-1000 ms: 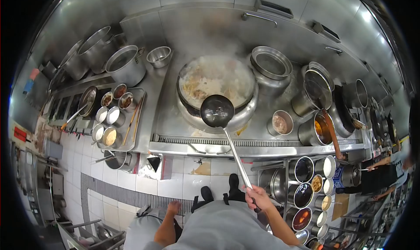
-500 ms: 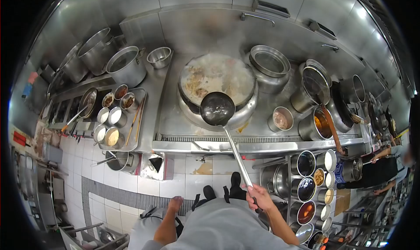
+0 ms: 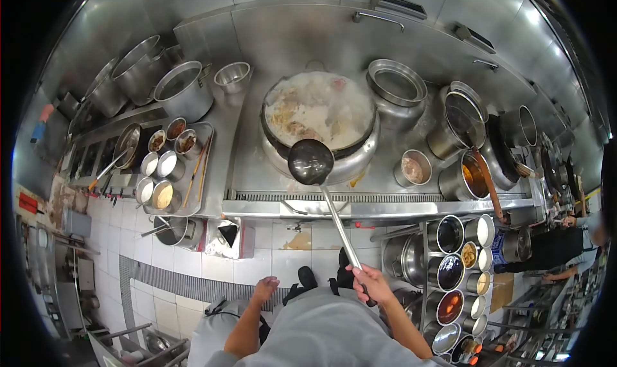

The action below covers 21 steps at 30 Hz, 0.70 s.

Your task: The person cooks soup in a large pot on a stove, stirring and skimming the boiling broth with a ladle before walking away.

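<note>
Fingers of the right hand (image 3: 371, 283) wrap tight around the end of a long-handled ladle (image 3: 311, 162), low and centre-right in the frame. The handle runs up and left to the dark bowl, held over the near rim of the steaming wok (image 3: 319, 119) at upper centre. The left hand (image 3: 265, 288), bottom centre, hangs free over the tiled floor, fingers loosely curled and holding nothing. The wok is full of pale, bubbling liquid with pieces of food in it, so the cooking looks well under way; whether the ladle bowl carries anything cannot be told. A tray of seasoning bowls (image 3: 163, 168) sits at left, tall stock pots (image 3: 182, 92) at upper left, and a rack of sauce tins (image 3: 453, 264) at lower right beside the cook. Another person (image 3: 559, 251) works at the far right edge.
</note>
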Tool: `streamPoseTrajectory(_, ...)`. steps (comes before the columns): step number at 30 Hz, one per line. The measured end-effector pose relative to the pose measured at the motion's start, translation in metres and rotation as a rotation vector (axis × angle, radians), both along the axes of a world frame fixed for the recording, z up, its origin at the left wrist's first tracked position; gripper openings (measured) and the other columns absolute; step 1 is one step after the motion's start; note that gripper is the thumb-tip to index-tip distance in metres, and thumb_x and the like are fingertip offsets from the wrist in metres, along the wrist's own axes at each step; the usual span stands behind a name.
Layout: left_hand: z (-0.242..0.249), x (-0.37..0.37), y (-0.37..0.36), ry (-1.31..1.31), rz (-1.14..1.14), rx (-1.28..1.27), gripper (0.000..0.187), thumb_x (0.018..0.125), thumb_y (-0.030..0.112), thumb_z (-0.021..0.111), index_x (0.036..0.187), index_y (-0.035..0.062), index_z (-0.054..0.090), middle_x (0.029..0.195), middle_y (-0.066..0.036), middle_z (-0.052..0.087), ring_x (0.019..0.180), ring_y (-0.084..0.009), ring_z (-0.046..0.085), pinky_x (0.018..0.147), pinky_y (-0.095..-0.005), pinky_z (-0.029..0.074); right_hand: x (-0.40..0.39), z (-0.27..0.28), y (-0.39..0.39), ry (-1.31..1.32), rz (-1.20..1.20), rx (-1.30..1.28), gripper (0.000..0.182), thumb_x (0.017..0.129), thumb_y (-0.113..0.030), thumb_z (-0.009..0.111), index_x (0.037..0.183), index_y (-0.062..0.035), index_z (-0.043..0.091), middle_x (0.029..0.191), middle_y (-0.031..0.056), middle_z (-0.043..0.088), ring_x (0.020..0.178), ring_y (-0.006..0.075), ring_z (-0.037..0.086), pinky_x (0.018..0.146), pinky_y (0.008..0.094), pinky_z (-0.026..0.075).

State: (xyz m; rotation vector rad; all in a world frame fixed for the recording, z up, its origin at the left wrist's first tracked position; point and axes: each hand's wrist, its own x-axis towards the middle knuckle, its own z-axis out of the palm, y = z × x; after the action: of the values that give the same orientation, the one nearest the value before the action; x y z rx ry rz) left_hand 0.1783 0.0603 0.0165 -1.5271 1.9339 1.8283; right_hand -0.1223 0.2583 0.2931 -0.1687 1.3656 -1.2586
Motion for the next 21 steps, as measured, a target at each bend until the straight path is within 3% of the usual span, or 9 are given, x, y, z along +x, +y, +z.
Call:
streamPoseTrajectory(4, -0.013, 0.002, -0.003, -0.001, 0.045, -0.014, 0.037, 0.079, 0.031, 0.062, 0.103, 0.003, 0.061, 0.068, -0.008, 0.062, 0.062, -0.0133, 0.057, 0.06, -0.026, 0.046, 0.011, 0.013, 0.002, -0.012, 0.042, -0.034, 0.028, 0.095, -0.025, 0.042, 0.11, -0.0038, 0.05, 0.053, 0.0009, 0.042, 0.035, 0.008, 0.038, 0.034, 0.0223, 0.032)
streamPoseTrajectory(7, -0.014, 0.012, 0.005, -0.011, 0.114, 0.036, 0.038, 0.08, 0.034, 0.06, 0.101, 0.0031, 0.061, 0.07, -0.009, 0.062, 0.063, -0.0145, 0.058, 0.061, -0.0278, 0.046, 0.009, 0.003, 0.003, -0.052, -0.057, -0.051, 0.027, 0.095, -0.024, 0.041, 0.11, -0.0037, 0.05, 0.053, 0.0008, 0.04, 0.034, 0.0077, 0.037, 0.033, 0.0222, 0.032)
streamPoseTrajectory(10, -0.102, 0.06, 0.008, 0.022, -0.039, -0.086, 0.035, 0.082, 0.035, 0.056, 0.097, 0.005, 0.063, 0.075, -0.009, 0.064, 0.064, -0.0166, 0.059, 0.061, -0.0299, 0.047, 0.0, 0.005, -0.007, 0.005, -0.013, -0.039, 0.027, 0.095, -0.023, 0.041, 0.11, -0.0036, 0.05, 0.053, 0.0008, 0.04, 0.035, 0.0077, 0.037, 0.034, 0.0225, 0.032)
streamPoseTrajectory(11, -0.047, 0.047, 0.004, -0.173, -0.135, 0.028, 0.032, 0.082, 0.036, 0.054, 0.088, 0.0069, 0.064, 0.077, -0.01, 0.065, 0.067, -0.0183, 0.061, 0.063, -0.0321, 0.048, 0.0, 0.013, -0.009, 0.025, -0.007, -0.05, 0.026, 0.095, -0.022, 0.041, 0.11, -0.0034, 0.049, 0.053, 0.0006, 0.039, 0.035, 0.0076, 0.037, 0.034, 0.0226, 0.032)
streamPoseTrajectory(15, -0.06, 0.057, 0.005, -0.09, 0.006, -0.013, 0.027, 0.082, 0.034, 0.056, 0.079, 0.0079, 0.064, 0.072, -0.009, 0.064, 0.064, -0.0183, 0.062, 0.061, -0.0327, 0.049, 0.001, 0.028, 0.002, 0.042, -0.028, -0.047, 0.024, 0.095, -0.021, 0.041, 0.109, -0.0035, 0.049, 0.053, 0.0008, 0.039, 0.034, 0.0078, 0.036, 0.034, 0.0226, 0.032)
streamPoseTrajectory(21, -0.038, 0.044, 0.007, -0.072, 0.047, 0.03, 0.027, 0.082, 0.033, 0.057, 0.085, 0.007, 0.064, 0.075, -0.011, 0.064, 0.066, -0.0222, 0.062, 0.064, -0.0324, 0.049, -0.016, 0.048, 0.025, 0.019, -0.1, -0.03, 0.024, 0.093, -0.021, 0.046, 0.108, -0.0031, 0.049, 0.054, 0.001, 0.04, 0.033, 0.0082, 0.035, 0.033, 0.0233, 0.03)
